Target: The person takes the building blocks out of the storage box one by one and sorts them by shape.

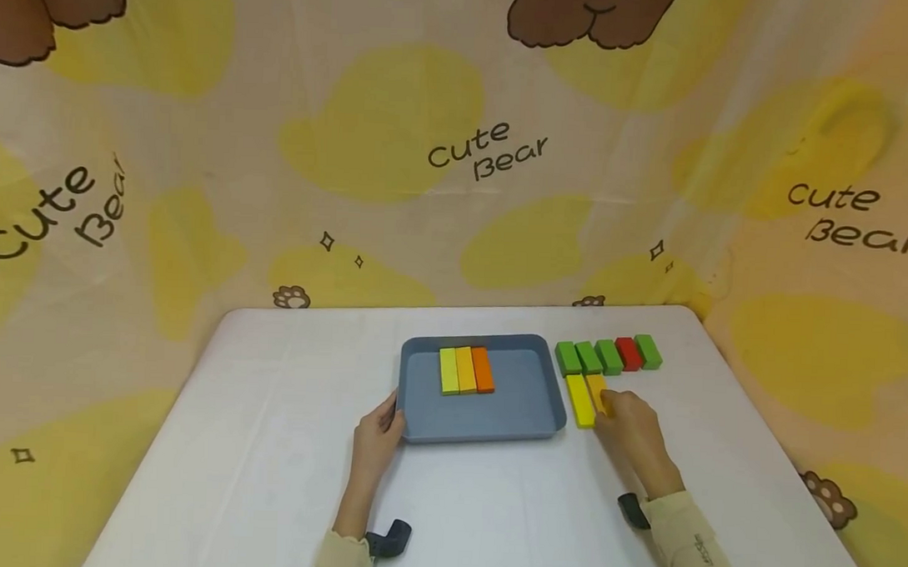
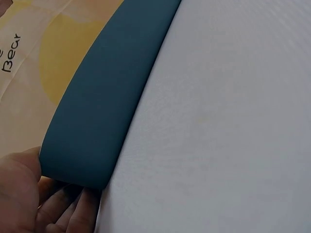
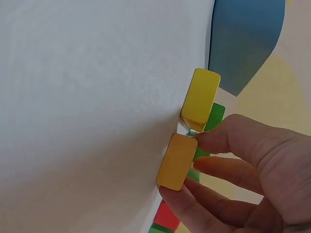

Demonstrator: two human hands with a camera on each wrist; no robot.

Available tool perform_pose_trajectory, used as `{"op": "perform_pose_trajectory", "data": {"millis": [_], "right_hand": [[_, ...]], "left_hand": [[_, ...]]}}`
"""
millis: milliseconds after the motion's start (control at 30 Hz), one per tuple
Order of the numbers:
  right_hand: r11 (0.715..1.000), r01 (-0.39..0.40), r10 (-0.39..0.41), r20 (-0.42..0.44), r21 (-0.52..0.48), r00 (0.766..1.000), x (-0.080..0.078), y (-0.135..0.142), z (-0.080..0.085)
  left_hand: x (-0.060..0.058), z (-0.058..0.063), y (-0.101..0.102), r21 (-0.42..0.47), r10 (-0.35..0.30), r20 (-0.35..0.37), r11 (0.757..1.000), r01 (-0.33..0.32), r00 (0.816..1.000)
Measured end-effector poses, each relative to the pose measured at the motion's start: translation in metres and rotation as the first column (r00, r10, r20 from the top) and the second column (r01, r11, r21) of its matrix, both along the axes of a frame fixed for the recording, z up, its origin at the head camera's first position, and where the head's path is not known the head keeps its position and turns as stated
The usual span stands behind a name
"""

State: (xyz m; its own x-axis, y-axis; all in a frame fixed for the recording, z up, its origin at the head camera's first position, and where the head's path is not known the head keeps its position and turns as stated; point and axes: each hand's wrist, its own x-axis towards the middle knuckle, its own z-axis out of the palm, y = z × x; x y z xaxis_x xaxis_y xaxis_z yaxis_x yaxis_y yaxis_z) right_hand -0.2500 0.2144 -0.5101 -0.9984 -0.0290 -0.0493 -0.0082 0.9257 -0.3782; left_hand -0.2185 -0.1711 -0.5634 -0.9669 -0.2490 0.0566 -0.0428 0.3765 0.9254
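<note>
A blue-grey tray (image 1: 487,422) lies on the table, and my left hand (image 1: 377,435) holds its front left corner, thumb at the rim. In the left wrist view the fingers (image 2: 58,208) reach under the tray's corner (image 2: 82,145). Inside the tray a light yellow block (image 1: 449,372), a yellow-orange block (image 1: 465,371) and an orange block (image 1: 483,370) lie side by side. Right of the tray, my right hand (image 1: 632,427) pinches a yellow-orange block (image 3: 177,161) between thumb and fingers. Beside that block lies a yellow block (image 1: 580,401).
Behind the yellow block, several green blocks (image 1: 588,357) and a red block (image 1: 628,354) form a row at the tray's right. The white table (image 1: 292,411) backs onto a printed cloth (image 1: 399,131), which also hangs at both sides.
</note>
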Motion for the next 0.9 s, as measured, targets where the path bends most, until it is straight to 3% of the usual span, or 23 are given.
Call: {"op": "perform_pose_trajectory", "data": {"millis": [400, 900], "right_hand": [[0.999, 0.04, -0.039, 0.054, -0.015, 0.998, 0.0019, -0.0008, 0.0], [0.998, 0.062, -0.061, 0.046, -0.007, 0.997, 0.0019, -0.0016, 0.0004]], "left_hand": [[0.0028, -0.001, 0.0008, 0.006, 0.0, 0.011, 1.0, 0.0, 1.0], [0.001, -0.0048, 0.0002, -0.011, 0.004, -0.006, 1.0, -0.004, 1.0]]}}
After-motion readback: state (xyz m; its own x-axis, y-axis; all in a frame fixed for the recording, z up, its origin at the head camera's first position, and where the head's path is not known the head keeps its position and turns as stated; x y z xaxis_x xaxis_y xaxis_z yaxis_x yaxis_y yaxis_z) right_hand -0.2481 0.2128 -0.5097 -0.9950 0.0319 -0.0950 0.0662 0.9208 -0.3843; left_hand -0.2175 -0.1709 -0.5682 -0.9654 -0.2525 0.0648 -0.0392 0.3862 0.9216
